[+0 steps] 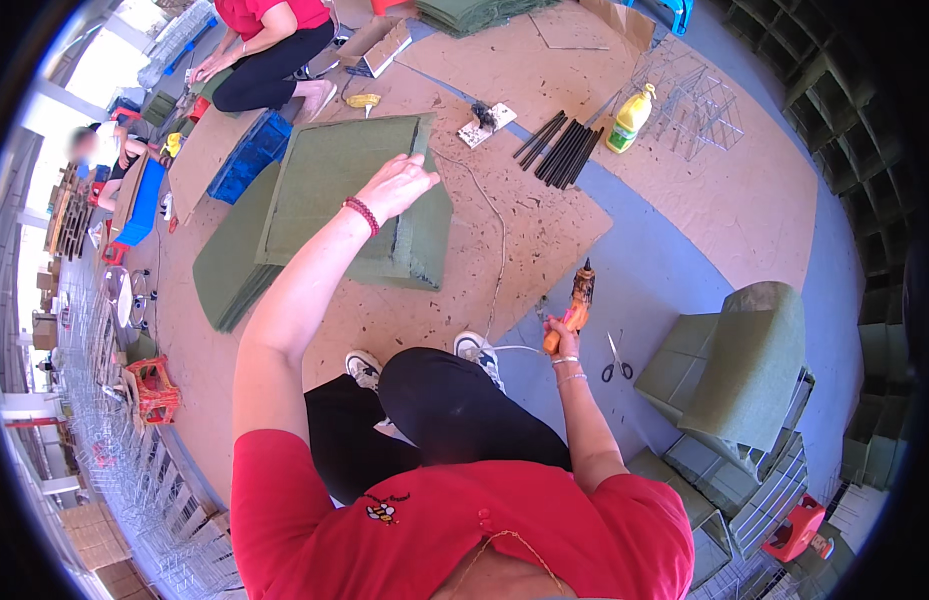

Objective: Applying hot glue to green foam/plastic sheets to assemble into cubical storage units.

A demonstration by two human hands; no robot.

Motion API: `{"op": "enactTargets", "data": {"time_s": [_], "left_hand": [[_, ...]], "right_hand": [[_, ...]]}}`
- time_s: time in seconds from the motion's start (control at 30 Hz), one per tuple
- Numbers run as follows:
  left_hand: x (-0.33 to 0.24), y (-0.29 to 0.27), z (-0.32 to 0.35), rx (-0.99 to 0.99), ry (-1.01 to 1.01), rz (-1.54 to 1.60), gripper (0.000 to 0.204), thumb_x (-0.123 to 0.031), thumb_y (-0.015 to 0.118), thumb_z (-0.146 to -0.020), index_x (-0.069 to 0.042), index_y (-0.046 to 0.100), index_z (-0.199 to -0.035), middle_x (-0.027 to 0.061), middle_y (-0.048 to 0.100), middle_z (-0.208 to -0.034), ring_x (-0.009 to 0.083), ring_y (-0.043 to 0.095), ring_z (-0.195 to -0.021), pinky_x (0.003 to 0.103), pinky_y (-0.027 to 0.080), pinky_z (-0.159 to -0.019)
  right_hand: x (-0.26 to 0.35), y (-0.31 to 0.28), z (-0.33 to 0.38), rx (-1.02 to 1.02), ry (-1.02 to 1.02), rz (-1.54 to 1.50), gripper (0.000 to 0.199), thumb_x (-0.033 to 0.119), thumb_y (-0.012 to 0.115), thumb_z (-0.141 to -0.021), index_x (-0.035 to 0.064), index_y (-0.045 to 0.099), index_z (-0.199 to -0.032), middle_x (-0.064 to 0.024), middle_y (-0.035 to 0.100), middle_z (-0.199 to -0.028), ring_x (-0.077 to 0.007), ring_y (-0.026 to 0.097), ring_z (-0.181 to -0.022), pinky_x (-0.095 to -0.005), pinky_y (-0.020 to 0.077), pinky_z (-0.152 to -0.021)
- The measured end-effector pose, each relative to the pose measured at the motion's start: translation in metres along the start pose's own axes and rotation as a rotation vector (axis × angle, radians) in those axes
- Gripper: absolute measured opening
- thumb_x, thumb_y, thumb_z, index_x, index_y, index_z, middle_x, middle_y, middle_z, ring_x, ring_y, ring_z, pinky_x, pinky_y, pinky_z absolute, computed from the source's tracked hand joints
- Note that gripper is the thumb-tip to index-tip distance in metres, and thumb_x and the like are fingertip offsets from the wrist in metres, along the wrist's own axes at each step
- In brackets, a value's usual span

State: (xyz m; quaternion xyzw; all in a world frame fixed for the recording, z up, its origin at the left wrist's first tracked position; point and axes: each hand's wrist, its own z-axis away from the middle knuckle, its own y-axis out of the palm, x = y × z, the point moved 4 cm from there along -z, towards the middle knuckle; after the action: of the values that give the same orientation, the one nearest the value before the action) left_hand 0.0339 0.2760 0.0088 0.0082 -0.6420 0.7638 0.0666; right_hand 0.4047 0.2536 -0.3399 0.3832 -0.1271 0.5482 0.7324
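Observation:
My left hand [397,187], with a beaded bracelet at the wrist, bends its fingers over the upper right edge of a green fabric-covered box [319,200]. The box stands on the brown floor sheet in front of my knees, beside a stack of green panels [224,270]. Out to the right, my right hand [561,338] is closed round the handle of an orange glue gun [580,300]. Its dark nozzle points up and away from me, apart from the box. A cord [499,230] runs over the floor near my shoe.
Black scissors [616,362] lie right of my right hand. Black sticks [559,150] and a yellow jug [631,118] stand farther ahead, with wire frames [699,105] beyond. Green fabric pieces [744,370] are stacked at right. A person [269,50] works at far left.

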Motion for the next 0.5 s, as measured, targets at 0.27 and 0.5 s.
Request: {"op": "enactTargets", "data": {"time_s": [0.27,0.5], "left_hand": [[-0.008,0.033,-0.015,-0.125,0.236,-0.303,0.022,-0.01,0.044,-0.084,-0.001,0.06,-0.097,0.0177,0.061,-0.091,0.0316,0.055,-0.102,0.042,0.04,-0.094],[-0.075,-0.025,0.009,-0.212,0.243,0.614,0.012,0.0,0.048,-0.083,0.001,0.053,-0.093,0.0084,0.05,-0.074,0.0175,0.051,-0.059,0.03,0.044,-0.055]], "right_hand": [[0.006,0.014,-0.001,0.065,-0.042,0.063,0.032,0.003,0.068,-0.073,0.0057,0.052,-0.1,-0.0091,0.063,-0.092,-0.0193,0.063,-0.073,-0.0286,0.0525,-0.059],[-0.013,0.027,0.014,0.1,0.118,0.067,0.031,0.004,0.069,-0.072,0.0034,0.052,-0.098,-0.0119,0.064,-0.086,-0.0205,0.064,-0.07,-0.0317,0.0531,-0.057]]}}
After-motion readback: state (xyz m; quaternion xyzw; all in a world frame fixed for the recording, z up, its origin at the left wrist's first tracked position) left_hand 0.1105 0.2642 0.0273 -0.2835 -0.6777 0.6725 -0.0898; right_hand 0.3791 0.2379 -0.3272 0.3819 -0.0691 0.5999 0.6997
